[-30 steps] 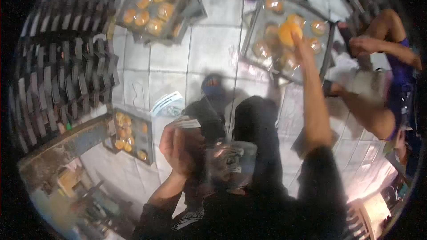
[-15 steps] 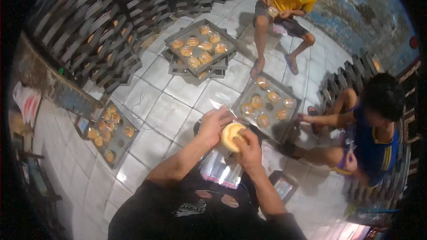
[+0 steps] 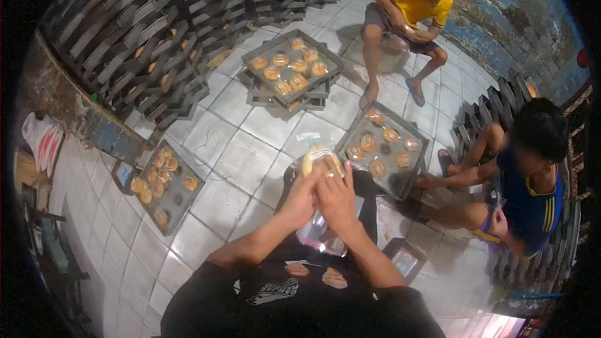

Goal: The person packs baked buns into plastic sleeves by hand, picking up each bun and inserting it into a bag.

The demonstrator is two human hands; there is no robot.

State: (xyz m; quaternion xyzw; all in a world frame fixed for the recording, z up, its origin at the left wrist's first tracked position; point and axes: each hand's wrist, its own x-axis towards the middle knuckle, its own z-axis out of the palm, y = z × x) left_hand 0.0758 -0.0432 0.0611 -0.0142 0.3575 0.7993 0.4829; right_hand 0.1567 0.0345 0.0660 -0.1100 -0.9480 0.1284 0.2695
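Both of my hands meet in front of my lap around a round golden bun [image 3: 307, 164]. My left hand [image 3: 299, 201] is closed at the bun's near left side. My right hand [image 3: 337, 199], with a ring on one finger, presses its fingers over the bun from the right. Clear plastic with a pale printed strip [image 3: 308, 137] sticks out beyond the bun, which appears to be inside it. My fingers hide the bun's near part. Under my hands, a stack of clear plastic bags [image 3: 316, 238] lies on my lap.
Ahead stands a stack of trays [image 3: 260, 79] with wrapped buns. Another bun tray [image 3: 395, 126] lies right of my hands, a third [image 3: 177, 216] to the left. A person in yellow [image 3: 410, 0] and a person in blue [image 3: 532, 194] sit nearby. Racks [image 3: 134, 37] line the wall.
My right hand has moved from holding the bun's right side to pressing over it, beside my left hand. The bun has gone slightly farther from me, into the clear plastic.
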